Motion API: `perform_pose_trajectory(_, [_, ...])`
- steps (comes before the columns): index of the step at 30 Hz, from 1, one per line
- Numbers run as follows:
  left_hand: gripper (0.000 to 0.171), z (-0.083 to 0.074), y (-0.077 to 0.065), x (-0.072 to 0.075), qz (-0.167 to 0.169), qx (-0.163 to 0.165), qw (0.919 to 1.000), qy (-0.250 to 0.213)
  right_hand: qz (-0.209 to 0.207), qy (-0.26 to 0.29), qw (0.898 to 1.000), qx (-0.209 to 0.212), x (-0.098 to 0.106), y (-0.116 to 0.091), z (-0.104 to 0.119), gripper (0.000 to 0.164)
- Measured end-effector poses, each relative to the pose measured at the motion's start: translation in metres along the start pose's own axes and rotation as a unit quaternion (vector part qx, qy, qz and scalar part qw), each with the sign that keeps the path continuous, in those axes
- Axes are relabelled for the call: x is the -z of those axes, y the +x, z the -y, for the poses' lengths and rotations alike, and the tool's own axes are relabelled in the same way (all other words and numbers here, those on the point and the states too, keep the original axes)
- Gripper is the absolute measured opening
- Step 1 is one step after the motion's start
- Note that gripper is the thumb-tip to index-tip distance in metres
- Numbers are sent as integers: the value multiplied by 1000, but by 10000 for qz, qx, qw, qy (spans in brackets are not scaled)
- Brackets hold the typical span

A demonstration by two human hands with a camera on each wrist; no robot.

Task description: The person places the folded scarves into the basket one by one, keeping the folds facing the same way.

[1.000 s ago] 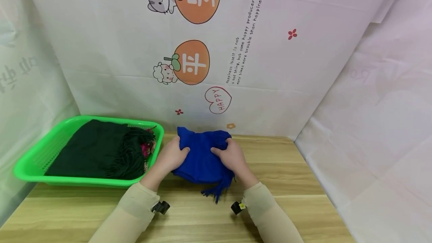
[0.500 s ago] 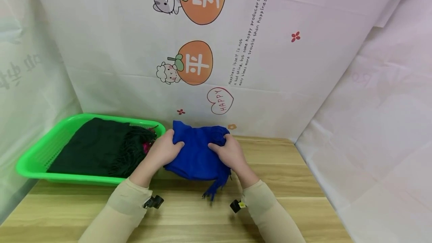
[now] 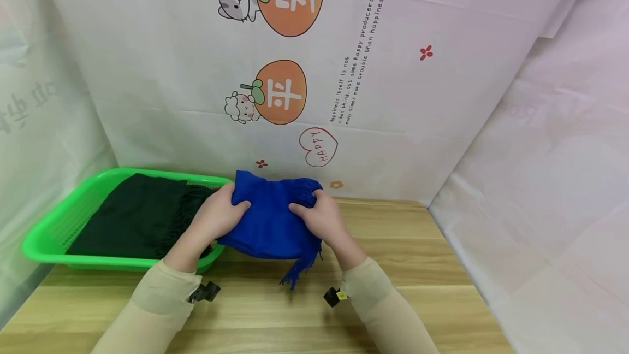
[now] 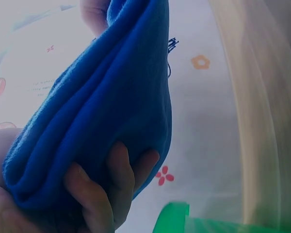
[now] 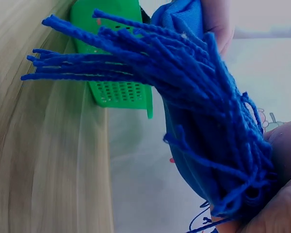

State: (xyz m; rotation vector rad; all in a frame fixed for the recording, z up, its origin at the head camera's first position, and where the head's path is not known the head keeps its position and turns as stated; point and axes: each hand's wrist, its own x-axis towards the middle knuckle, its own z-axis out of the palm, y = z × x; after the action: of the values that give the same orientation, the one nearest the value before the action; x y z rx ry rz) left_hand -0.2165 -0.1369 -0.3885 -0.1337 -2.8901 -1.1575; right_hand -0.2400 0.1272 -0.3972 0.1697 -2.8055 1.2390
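Note:
A folded blue scarf [image 3: 269,220] with a fringe is held up between both hands, above the wooden table. My left hand [image 3: 216,213] grips its left side, thumb on top and fingers underneath, as the left wrist view shows with the fingers [image 4: 94,194] under the folded layers. On the other side, my right hand [image 3: 321,217] grips the fringed end. Loose tassels [image 5: 136,53] hang from that end in the right wrist view. The scarf's left edge overlaps the right rim of a green basket [image 3: 98,260] in the head view.
Inside the basket lies a folded dark green fringed scarf [image 3: 132,217]. A wooden table [image 3: 393,266] spreads below the hands. Behind it rises a white printed backdrop [image 3: 373,163], with white sheets on the left and right sides.
Both hands have carried the blue scarf leftward and slightly up, toward the basket. The left hand and forearm now cover part of the basket's right end.

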Motion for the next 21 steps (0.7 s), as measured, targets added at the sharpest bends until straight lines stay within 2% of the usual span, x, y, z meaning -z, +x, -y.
perform_pose_trajectory(6, [64,8,-2,14,-34,-74,10000,28,24,171,9998,13,-7,-1,10,79])
perform_pose_trajectory(21, [66,32,-8,42,-71,-225,9996,126,245,488,9983,184,-24,1,32,82])
